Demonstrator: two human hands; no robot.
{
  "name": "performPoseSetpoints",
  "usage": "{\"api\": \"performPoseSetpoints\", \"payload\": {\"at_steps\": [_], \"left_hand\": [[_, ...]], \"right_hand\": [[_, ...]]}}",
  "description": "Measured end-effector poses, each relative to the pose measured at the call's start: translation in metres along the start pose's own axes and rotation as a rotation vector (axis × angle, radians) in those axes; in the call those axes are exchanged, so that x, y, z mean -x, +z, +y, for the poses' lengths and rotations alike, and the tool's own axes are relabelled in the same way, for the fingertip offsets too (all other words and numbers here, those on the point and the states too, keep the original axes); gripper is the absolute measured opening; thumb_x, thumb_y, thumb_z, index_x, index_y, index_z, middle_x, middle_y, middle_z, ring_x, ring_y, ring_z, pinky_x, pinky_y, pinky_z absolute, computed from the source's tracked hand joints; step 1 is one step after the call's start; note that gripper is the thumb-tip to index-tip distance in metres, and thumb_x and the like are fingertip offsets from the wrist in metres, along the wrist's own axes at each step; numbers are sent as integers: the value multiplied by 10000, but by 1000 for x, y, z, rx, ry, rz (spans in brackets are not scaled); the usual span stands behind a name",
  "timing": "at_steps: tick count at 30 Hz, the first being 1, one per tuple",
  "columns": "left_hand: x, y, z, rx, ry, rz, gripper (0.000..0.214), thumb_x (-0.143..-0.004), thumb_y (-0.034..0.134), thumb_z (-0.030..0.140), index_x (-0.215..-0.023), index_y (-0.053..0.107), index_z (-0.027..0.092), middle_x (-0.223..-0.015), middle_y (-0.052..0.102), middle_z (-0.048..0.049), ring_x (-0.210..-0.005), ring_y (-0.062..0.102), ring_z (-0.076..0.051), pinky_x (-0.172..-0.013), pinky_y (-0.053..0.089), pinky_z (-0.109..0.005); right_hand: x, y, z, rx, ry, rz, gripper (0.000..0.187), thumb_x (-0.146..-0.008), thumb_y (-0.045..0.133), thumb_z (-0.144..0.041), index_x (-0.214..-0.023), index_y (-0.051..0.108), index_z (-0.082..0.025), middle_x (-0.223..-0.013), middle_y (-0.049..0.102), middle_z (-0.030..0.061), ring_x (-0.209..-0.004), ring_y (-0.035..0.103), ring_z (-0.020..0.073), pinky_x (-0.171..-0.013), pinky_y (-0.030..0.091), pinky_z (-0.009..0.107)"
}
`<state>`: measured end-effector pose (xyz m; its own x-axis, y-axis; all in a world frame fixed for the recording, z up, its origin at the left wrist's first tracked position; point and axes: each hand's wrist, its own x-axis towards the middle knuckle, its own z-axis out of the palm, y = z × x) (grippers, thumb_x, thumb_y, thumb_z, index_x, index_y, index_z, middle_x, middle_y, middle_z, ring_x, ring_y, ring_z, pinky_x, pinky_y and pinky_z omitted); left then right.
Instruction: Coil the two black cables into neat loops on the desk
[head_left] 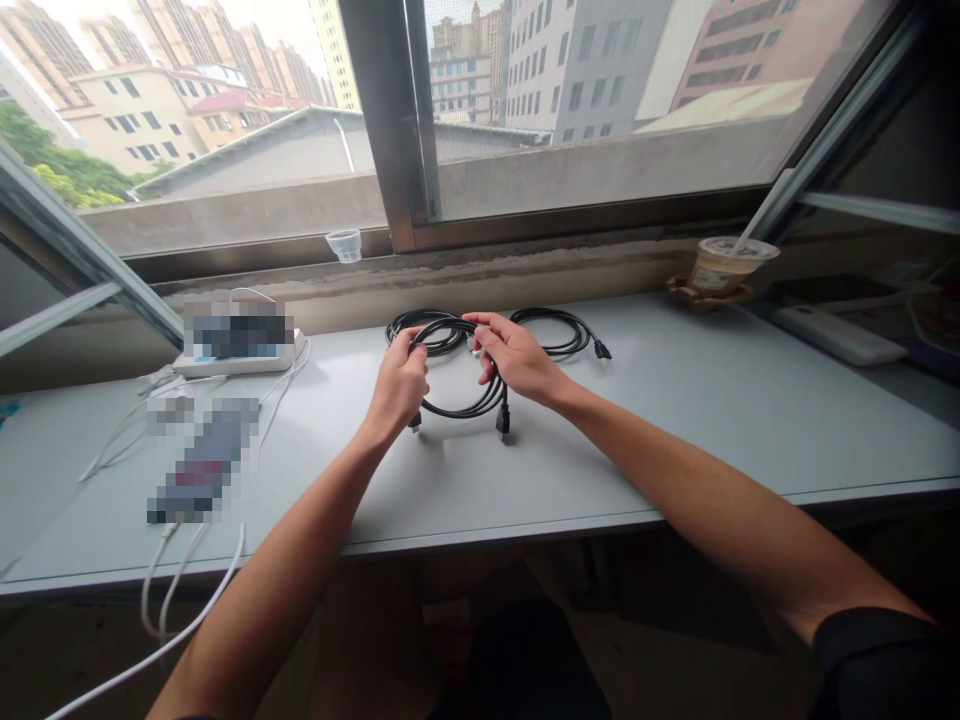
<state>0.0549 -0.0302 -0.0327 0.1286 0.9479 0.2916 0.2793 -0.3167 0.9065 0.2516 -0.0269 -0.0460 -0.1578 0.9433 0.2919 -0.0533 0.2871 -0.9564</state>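
A black cable [457, 400] lies in loops on the pale grey table [750, 410]. My left hand [401, 385] is closed around the left side of the loops. My right hand [514, 355] pinches the cable a short way to the right, with a small white piece [473, 346] showing at its fingertips. Two black plugs [502, 420] hang below the loops near the table, and another black plug [601, 350] lies at the right end of the coil.
To the left are a white power strip [240, 367], a blurred device [202, 460] and white cables [191, 600] running over the table's front edge. A drink cup with a straw [724, 265] stands back right. The window frame [397, 120] runs behind the table.
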Motion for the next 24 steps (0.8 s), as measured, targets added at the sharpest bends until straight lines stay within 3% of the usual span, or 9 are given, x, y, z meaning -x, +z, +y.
{"api": "performPoseSetpoints", "payload": {"at_steps": [4, 8, 11, 15, 18, 21, 24], "left_hand": [[1, -2, 1, -88, -96, -49, 240, -1013, 520, 380, -1160, 609, 212, -691, 480, 29, -587, 529, -131, -505, 567, -241], [3, -3, 2, -194, -142, -114, 197, -1021, 467, 328, -1123, 591, 215, -671, 497, 28, -560, 557, -138, -498, 559, -249], [5, -6, 7, -267, -139, -187, 284, -1041, 454, 423, -1053, 626, 198, -738, 608, -23, -630, 615, -153, -531, 546, -241], [4, -18, 12, -271, -113, -149, 427, -1033, 440, 523, -1170, 681, 197, -1066, 721, -93, -781, 691, -175, -559, 538, -244], [-6, -32, 5, -325, -108, -86, 384, -999, 474, 419, -1182, 718, 185, -1052, 750, -94, -758, 700, -179, -590, 523, -263], [-30, -45, -5, -444, -78, 19, 340, -969, 493, 351, -1090, 764, 186, -966, 780, -91, -790, 718, -212, -690, 537, -311], [-65, -49, -12, -632, -41, 122, 285, -937, 574, 348, -1053, 791, 203, -1057, 806, -119, -1008, 733, -274, -912, 547, -374]], "right_hand": [[-1, 0, 13, 53, 54, 5, 496, -1055, 527, -554, -1408, 603, -214, -653, 375, -70, -477, 343, 101, -408, 405, 228], [-1, -1, 19, 161, 59, -17, 511, -1044, 557, -562, -1420, 622, -222, -663, 461, -37, -510, 428, 123, -425, 409, 238], [-4, -13, 10, 211, 119, -32, 436, -1025, 621, -505, -1324, 677, -192, -650, 439, -41, -502, 398, 108, -410, 376, 219], [-19, -60, -13, 94, 212, 107, 297, -1011, 667, -359, -1237, 676, -166, -690, 390, -59, -485, 322, 64, -396, 304, 179], [-35, -110, -23, 89, 248, 250, 230, -1007, 648, -280, -1197, 665, -152, -730, 444, -41, -484, 298, 50, -402, 257, 171], [-48, -153, -19, 395, 280, 329, 216, -1025, 570, -246, -1188, 665, -138, -719, 485, -24, -492, 341, 67, -434, 297, 192], [-55, -176, -5, 699, 280, 332, 221, -1015, 558, -240, -1062, 723, -100, -713, 570, 37, -549, 461, 112, -501, 388, 240]]}}
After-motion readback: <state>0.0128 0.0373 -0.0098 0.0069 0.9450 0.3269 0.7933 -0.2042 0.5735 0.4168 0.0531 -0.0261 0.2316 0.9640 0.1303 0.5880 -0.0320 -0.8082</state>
